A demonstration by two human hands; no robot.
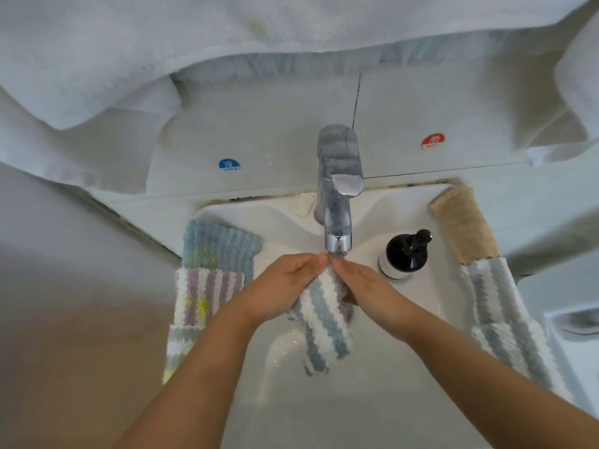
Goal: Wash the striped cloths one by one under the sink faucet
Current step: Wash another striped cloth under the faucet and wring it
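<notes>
1. Faucet [337, 196] taken as the landmark. The striped cloth [324, 319] being washed hangs straight below the spout, over the sink [372, 400].
2. Left hand [285, 286] and right hand [369, 290] meet at the cloth's top edge, just under the spout. Fingers of both hands are curled and pinch the bunched top of the cloth, fingertips [322, 259] almost touching the spout.
3. Key relation: the cloth's long axis runs down and toward the person, away from the faucet, so the bulk lies below the fingers. Both hands are about equally near.
4. Water flow cannot be made out; droplets glint in the basin below the cloth.
5. Likely step: wetting or rubbing the top edge, with the lower part yet to be fed under the spout.
6. Left of the faucet, a stack of cloths [207, 286] lies on the sink rim; right of it, a dark soap bottle [405, 254], then a blue-striped cloth [505, 319] and a tan cloth [463, 225].
7. White towels [129, 59] hang above; cold sticker [229, 165] and hot sticker [432, 141] flank the faucet on the wall.
</notes>
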